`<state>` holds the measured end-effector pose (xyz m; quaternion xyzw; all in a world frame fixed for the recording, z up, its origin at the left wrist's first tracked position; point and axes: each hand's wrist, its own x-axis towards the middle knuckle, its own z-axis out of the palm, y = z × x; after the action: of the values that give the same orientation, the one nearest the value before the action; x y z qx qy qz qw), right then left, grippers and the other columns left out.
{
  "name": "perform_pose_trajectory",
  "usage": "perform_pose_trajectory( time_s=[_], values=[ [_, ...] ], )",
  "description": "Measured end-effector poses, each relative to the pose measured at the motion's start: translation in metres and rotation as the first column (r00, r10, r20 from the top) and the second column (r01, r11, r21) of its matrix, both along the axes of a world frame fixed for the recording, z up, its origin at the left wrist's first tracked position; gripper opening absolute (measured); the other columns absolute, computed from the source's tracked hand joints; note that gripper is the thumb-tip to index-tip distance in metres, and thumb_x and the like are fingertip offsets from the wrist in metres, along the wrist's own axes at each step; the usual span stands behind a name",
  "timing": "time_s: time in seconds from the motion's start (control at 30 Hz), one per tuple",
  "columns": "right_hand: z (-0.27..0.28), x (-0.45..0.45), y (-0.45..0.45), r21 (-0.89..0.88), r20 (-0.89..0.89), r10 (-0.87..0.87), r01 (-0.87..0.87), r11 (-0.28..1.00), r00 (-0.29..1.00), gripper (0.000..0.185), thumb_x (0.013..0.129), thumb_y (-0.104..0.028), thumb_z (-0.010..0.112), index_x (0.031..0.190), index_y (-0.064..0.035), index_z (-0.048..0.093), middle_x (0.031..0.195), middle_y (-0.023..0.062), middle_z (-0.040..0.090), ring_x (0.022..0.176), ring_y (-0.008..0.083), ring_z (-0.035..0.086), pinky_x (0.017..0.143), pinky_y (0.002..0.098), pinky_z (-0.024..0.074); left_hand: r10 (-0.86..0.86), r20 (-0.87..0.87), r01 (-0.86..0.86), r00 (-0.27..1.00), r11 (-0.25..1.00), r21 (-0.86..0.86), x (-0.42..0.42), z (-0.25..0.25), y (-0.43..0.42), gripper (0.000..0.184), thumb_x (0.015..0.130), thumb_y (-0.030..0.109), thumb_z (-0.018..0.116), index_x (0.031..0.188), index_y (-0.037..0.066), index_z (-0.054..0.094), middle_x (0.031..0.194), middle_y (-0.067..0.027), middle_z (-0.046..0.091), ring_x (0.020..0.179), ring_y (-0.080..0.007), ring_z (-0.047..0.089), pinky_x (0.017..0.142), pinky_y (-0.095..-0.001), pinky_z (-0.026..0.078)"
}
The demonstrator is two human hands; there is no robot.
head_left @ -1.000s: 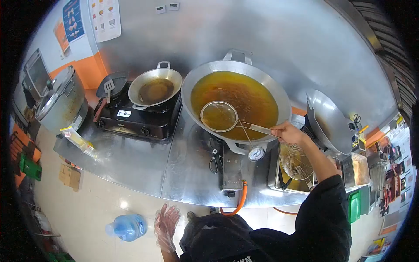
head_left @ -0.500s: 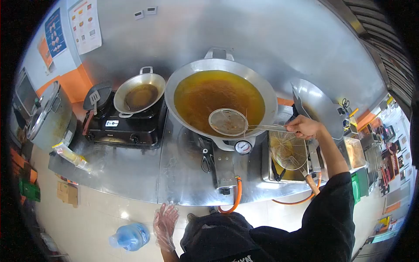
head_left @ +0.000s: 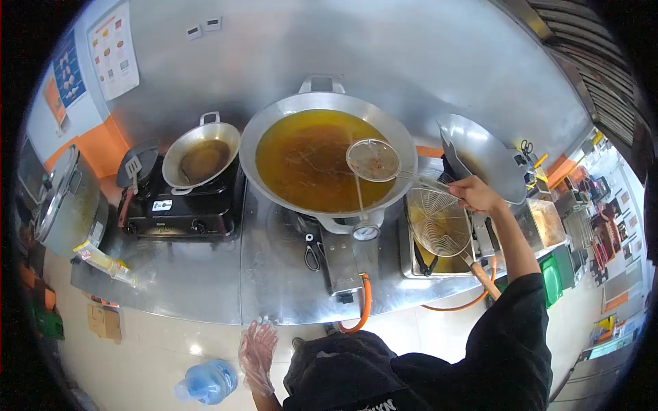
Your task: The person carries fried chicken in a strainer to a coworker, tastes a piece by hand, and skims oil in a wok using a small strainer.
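Observation:
My right hand (head_left: pixel 476 194) is closed around the handle of a round fine-mesh skimmer (head_left: pixel 373 161). Its mesh, with small brown bits on it, is over the right side of the large metal wok (head_left: pixel 404 185). Brown-gold oil (head_left: pixel 301 164) fills much of this wok. A dial thermometer (head_left: pixel 366 233) hangs at the front rim, its probe reaching into the oil. My left hand (head_left: pixel 258 353), in a clear plastic glove, hangs low in front of the counter, fingers loosely extended and holding nothing. Below my right hand, a wire spider strainer (head_left: pixel 439 222) lies across a metal tray (head_left: pixel 408 257).
Left of the wok, a smaller pan (head_left: pixel 176 161) with brown liquid sits on a black gas stove (head_left: pixel 171 225). Scissors (head_left: pixel 312 253) lie near the burner with its orange hose (head_left: pixel 367 301). Another wok (head_left: pixel 507 161) stands right. A blue water bottle (head_left: pixel 209 381) is on the floor.
The skimmer has moved from the wok's front area toward the back right, over its right side. My left hand has stayed low. The whole view has shifted slightly.

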<state>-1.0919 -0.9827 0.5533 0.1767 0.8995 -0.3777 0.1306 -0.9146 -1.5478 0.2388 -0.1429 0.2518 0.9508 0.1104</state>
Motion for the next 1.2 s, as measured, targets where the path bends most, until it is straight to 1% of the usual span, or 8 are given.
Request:
perform_pose_trajectory(
  time_s=[0.4,0.47,0.53,0.63,0.67,0.73,1.03,1.2],
  values=[
    [-0.043,0.119,0.037,0.267,-0.404,-0.232,0.357,0.895,0.885,0.027,0.093,-0.019,0.057,0.103,0.0036,0.066,0.07,0.0085,0.065,0.062,0.0125,0.058,0.057,0.029,0.0453,-0.024,0.01,0.024,1.0,0.999,-0.04,-0.012,-0.003,-0.005,0.064,0.093,0.052,0.047,0.141,0.011,0.037,0.131,-0.0198,0.049,0.113,-0.0348,0.053,0.096,-0.0475,0.044],
    [-0.093,0.158,0.054,0.296,-0.632,-0.1,0.359,0.885,0.769,0.021,0.09,-0.01,0.056,0.102,0.0046,0.064,0.07,0.0124,0.065,0.062,0.0183,0.06,0.061,0.0328,0.0473,-0.032,0.057,0.035,0.998,0.998,-0.052,-0.009,-0.006,-0.008,0.064,0.093,0.052,0.047,0.141,0.011,0.037,0.13,-0.0194,0.049,0.113,-0.0344,0.053,0.095,-0.0467,0.046],
    [-0.111,0.184,0.032,0.465,-0.562,-0.015,0.331,0.821,0.827,0.01,0.086,-0.003,0.054,0.093,0.0017,0.059,0.07,0.0185,0.059,0.063,0.0309,0.061,0.062,0.0396,0.0477,-0.036,0.091,0.041,0.995,0.998,-0.056,-0.013,-0.009,-0.009,0.064,0.093,0.051,0.047,0.141,0.011,0.036,0.131,-0.0189,0.049,0.114,-0.0343,0.052,0.095,-0.0465,0.046],
    [-0.214,0.208,0.026,0.657,-0.501,0.026,0.361,0.662,0.865,0.037,0.087,-0.004,0.046,0.123,-0.0009,0.052,0.1,0.027,0.06,0.092,0.0415,0.061,0.077,0.0487,0.0492,-0.084,0.115,0.091,0.99,0.994,-0.058,-0.017,-0.014,-0.012,0.063,0.094,0.051,0.046,0.142,0.011,0.036,0.132,-0.0185,0.047,0.117,-0.0343,0.051,0.098,-0.0472,0.045],
    [-0.214,0.21,0.014,0.635,-0.217,-0.137,0.246,0.732,0.967,0.049,0.084,0.0,0.043,0.133,-0.0057,0.047,0.105,0.0274,0.058,0.091,0.0414,0.061,0.08,0.049,0.0499,-0.115,0.096,0.12,0.989,0.991,-0.056,-0.021,-0.015,-0.011,0.063,0.094,0.051,0.046,0.142,0.011,0.035,0.134,-0.0185,0.046,0.118,-0.0343,0.05,0.099,-0.0475,0.043],
    [-0.201,0.204,-0.002,0.595,-0.201,-0.235,0.309,0.742,0.951,0.055,0.081,0.004,0.042,0.135,-0.0079,0.047,0.102,0.0263,0.059,0.091,0.0412,0.061,0.079,0.0501,0.0494,-0.142,0.058,0.146,0.988,0.988,-0.057,-0.031,-0.008,-0.006,0.063,0.094,0.05,0.045,0.143,0.012,0.035,0.135,-0.0186,0.045,0.12,-0.0343,0.048,0.101,-0.048,0.041],
    [-0.21,0.2,0.017,0.605,-0.507,0.033,0.328,0.725,0.861,0.048,0.074,0.008,0.046,0.12,0.0027,0.056,0.08,0.0247,0.058,0.076,0.0445,0.055,0.073,0.0462,0.0467,-0.121,0.077,0.126,0.99,0.991,-0.054,-0.032,0.005,-0.011,0.062,0.094,0.049,0.044,0.143,0.012,0.035,0.134,-0.0188,0.047,0.118,-0.0351,0.05,0.101,-0.0474,0.041],
    [-0.169,0.167,0.047,0.517,-0.681,0.04,0.442,0.733,0.731,0.022,0.084,0.0,0.05,0.103,0.0018,0.061,0.072,0.0135,0.059,0.071,0.024,0.058,0.065,0.0359,0.0439,-0.02,0.086,0.025,0.996,0.998,-0.051,-0.012,-0.002,-0.02,0.061,0.094,0.049,0.045,0.142,0.012,0.036,0.131,-0.0177,0.049,0.115,-0.0341,0.052,0.1,-0.0466,0.042]
  ],
)
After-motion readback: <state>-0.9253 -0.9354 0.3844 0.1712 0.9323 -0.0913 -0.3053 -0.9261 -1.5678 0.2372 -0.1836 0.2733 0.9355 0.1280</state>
